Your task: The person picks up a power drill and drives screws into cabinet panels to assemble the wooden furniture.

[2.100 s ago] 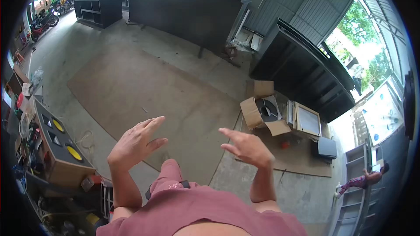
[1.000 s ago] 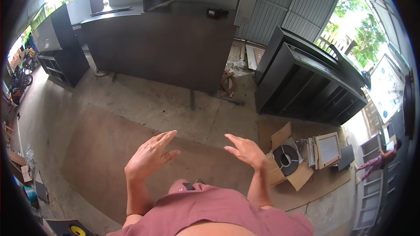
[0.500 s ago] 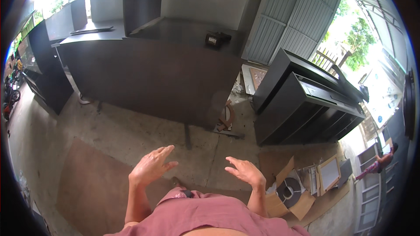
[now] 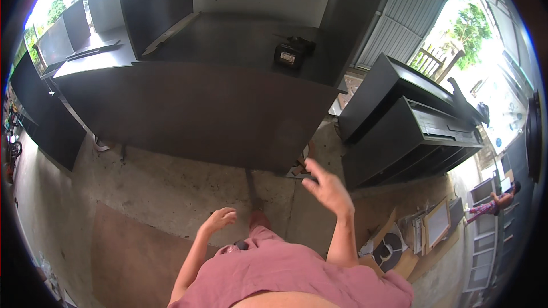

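My right hand (image 4: pixel 330 189) is raised ahead of me, empty, its thumb and fingers apart. It is nearest to the lower right corner of a large dark cabinet (image 4: pixel 200 117) and does not touch it. Lower and closer to my body, my left hand (image 4: pixel 219 220) hangs over the concrete floor with loosely bent fingers and nothing in them. On the cabinet's dark top surface lies a black power tool (image 4: pixel 290 55), probably a cordless drill, seen from its battery end. Both hands are well short of it.
Dark cabinet units (image 4: pixel 408 137) stand at the right. Below them an open cardboard box (image 4: pixel 406 265) holds a black reel-like coil, beside framed panels (image 4: pixel 437 225). A brown sheet (image 4: pixel 134 251) lies on the floor at left. Another person (image 4: pixel 498 202) is far right.
I have come closer to the large cabinet, and one foot now shows ahead of me. My right hand has risen forward; my left has dropped back, its fingers bending more.
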Motion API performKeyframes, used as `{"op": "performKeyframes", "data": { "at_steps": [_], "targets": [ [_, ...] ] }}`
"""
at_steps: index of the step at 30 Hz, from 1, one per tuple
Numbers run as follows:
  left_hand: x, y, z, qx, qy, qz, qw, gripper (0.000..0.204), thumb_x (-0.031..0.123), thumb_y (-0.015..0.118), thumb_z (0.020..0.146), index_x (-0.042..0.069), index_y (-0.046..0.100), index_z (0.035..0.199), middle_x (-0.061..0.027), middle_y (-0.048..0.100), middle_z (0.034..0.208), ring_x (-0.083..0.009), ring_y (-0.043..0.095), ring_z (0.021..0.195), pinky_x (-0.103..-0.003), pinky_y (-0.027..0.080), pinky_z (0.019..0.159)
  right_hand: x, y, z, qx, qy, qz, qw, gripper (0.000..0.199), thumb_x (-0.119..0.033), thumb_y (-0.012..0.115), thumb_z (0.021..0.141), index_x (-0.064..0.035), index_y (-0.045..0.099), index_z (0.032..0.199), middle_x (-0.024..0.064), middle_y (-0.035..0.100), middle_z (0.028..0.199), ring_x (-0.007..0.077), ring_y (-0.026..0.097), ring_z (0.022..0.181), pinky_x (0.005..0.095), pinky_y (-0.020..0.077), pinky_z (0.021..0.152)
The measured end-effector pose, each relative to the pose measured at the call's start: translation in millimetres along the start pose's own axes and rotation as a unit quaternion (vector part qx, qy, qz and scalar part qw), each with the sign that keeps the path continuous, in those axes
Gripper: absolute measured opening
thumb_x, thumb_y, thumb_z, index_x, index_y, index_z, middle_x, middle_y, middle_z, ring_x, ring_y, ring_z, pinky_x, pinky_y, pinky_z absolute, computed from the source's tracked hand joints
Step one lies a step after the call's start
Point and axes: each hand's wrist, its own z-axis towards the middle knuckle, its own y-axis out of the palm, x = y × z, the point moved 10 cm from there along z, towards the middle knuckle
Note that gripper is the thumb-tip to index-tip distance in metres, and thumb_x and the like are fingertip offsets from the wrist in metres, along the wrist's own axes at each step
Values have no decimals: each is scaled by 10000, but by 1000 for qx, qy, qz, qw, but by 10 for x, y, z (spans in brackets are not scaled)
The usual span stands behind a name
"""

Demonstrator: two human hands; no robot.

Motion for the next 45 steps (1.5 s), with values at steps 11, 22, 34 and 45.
{"op": "performKeyframes", "data": {
  "at_steps": [11, 22, 34, 45],
  "targets": [
    [-2808, -1198, -256, 433, -344, -455, 698, 337, 331, 468, 932, 55, 494, 1124, -128, 601, 961, -255, 577, 696, -396, 469, 616, 1262, -1370, 4399, 110, 45, 421, 899, 704, -399, 572, 897, 0, 276, 1396, 209, 444, 1327, 311, 501, 1170, 378, 406, 981],
    [-1947, -1413, 2260, 319, -220, -247, 888, 460, 322, 550, 901, -22, 492, 1200, -165, 643, 982, -293, 646, 830, -371, 525, 686, 1990, -849, 6677, -2, 282, 439, 853, 488, -352, 699, 810, -19, 521, 1118, 146, 583, 1106, 264, 591, 993, 393, 481, 881],
    [-1089, -2806, 2428, 313, -241, -290, 872, 435, 294, 478, 948, 25, 410, 1284, -185, 564, 1183, -343, 611, 958, -448, 491, 825, 2003, -582, 6937, 44, 309, 488, 815, 308, -227, 767, 741, -28, 619, 924, 106, 663, 828, 231, 665, 725, 371, 556, 662],
    [-1574, -3480, 2760, 235, -185, -355, 886, 273, 266, 522, 904, -6, 523, 931, -195, 631, 916, -314, 641, 761, -404, 541, 647, 1171, -568, 6216, 199, 131, 560, 793, 300, -253, 750, 764, -50, 611, 935, 78, 648, 798, 172, 639, 687, 323, 536, 639]
  ]
}}
